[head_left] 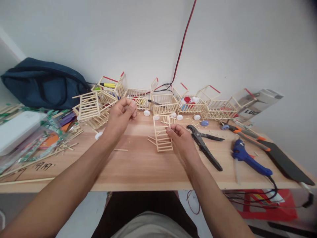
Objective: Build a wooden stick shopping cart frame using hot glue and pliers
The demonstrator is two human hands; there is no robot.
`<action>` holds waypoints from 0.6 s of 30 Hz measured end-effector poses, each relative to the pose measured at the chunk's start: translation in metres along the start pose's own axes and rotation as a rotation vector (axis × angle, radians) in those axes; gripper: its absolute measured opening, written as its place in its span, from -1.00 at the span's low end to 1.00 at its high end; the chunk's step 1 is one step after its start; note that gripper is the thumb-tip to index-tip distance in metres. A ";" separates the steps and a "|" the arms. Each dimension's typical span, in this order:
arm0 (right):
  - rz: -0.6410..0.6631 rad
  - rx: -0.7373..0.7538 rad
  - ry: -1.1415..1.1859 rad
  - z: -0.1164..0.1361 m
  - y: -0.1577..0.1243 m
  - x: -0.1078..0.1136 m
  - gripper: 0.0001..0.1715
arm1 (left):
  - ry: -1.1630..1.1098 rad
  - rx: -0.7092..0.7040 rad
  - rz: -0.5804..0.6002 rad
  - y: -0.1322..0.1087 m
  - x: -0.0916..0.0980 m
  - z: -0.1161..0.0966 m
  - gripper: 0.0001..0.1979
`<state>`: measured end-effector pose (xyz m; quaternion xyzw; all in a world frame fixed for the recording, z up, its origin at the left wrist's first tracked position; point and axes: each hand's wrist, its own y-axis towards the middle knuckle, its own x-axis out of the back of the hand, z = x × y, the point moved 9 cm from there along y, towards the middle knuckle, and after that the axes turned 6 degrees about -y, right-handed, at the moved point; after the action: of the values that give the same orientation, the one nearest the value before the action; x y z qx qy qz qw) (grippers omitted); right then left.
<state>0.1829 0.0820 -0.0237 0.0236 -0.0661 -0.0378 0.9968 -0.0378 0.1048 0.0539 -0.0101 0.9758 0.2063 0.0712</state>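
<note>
My right hand [179, 137] is closed in a pinch on the edge of a small wooden stick frame [161, 133] that lies on the wooden table [138, 165]. My left hand [122, 116] hovers above the table to the left of the frame, fingers curled together; whatever it holds is too small to make out. A row of finished stick carts with red handles [173, 100] stands along the wall behind both hands.
Black cutters [204, 145] lie right of my right hand, then a blue glue gun [247, 158] and an orange-handled knife [247, 137]. Bottle caps [178, 116] are scattered near the carts. A dark bag [42, 82] and stick packets [32, 138] fill the left.
</note>
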 end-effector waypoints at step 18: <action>-0.030 0.019 0.000 -0.005 0.004 0.007 -0.72 | -0.100 -0.248 -0.342 0.013 0.064 -0.046 -0.85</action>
<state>0.1908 0.0852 -0.0270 0.0339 -0.0660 -0.0522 0.9959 -0.1080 0.0990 0.0912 -0.1739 0.9223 0.3099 0.1519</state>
